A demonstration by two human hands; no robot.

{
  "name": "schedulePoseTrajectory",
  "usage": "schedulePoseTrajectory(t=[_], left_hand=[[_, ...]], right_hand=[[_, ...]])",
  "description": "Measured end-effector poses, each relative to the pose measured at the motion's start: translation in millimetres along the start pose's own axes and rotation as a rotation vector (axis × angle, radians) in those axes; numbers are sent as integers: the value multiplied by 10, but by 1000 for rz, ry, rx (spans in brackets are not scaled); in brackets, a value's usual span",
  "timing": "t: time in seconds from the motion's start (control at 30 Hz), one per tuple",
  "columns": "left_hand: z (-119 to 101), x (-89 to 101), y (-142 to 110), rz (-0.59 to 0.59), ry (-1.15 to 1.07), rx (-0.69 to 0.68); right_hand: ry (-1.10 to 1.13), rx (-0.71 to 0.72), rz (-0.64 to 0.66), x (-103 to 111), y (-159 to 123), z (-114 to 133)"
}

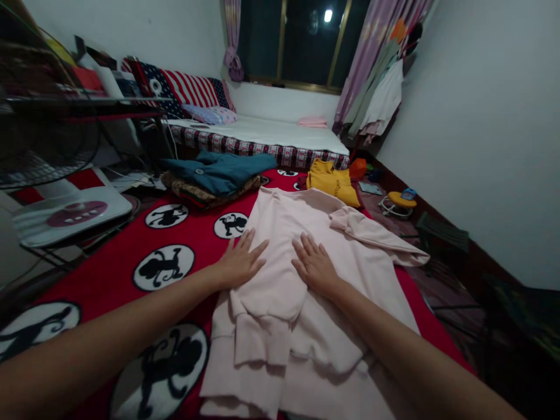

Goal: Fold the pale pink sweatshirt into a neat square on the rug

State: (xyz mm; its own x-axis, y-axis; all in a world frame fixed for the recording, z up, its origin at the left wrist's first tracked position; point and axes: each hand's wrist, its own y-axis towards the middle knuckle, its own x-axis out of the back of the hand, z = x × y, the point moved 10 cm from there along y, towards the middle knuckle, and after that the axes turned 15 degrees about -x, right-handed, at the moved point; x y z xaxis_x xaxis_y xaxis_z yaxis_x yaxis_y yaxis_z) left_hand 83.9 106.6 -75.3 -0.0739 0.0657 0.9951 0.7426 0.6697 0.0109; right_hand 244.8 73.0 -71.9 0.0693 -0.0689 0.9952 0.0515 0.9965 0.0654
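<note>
A pale pink sweatshirt (350, 274) lies spread on a red blanket (109, 262) printed with dark monkey figures in white ovals. Its left sleeve is folded inward over the body, the ribbed cuff pointing toward me. On the right, the other sleeve is bent and reaches out past the side. My left hand (241, 261) rests flat on the folded sleeve near the garment's left edge, fingers spread. Flat on the middle of the sweatshirt lies my right hand (315, 265), its fingers also stretched out. Neither hand grips the cloth.
Beyond the sweatshirt are a pile of folded clothes with a teal garment (219, 171) on top and a folded yellow garment (332, 182). A fan (70, 210) stands at left, a small yellow stool (400, 200) at right. A bed (271, 131) is under the window.
</note>
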Motion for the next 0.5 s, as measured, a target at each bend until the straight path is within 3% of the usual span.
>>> schedulePoseTrajectory(t=[0.1,0.2,0.33,0.4,0.5], left_hand=[[-331,157,-149,77,92,-108],[-615,301,-72,131,117,-194],[-758,442,226,-144,-54,-255],[-733,317,343,-214,-112,-270],[-663,52,432,-202,-136,-250]], right_hand=[[17,112,4,111,-256,19],[60,147,7,291,-289,-154],[-15,-106,-160,608,42,-900],[-120,-230,-236,690,181,-1309],[-248,-379,-213,637,280,-1807]])
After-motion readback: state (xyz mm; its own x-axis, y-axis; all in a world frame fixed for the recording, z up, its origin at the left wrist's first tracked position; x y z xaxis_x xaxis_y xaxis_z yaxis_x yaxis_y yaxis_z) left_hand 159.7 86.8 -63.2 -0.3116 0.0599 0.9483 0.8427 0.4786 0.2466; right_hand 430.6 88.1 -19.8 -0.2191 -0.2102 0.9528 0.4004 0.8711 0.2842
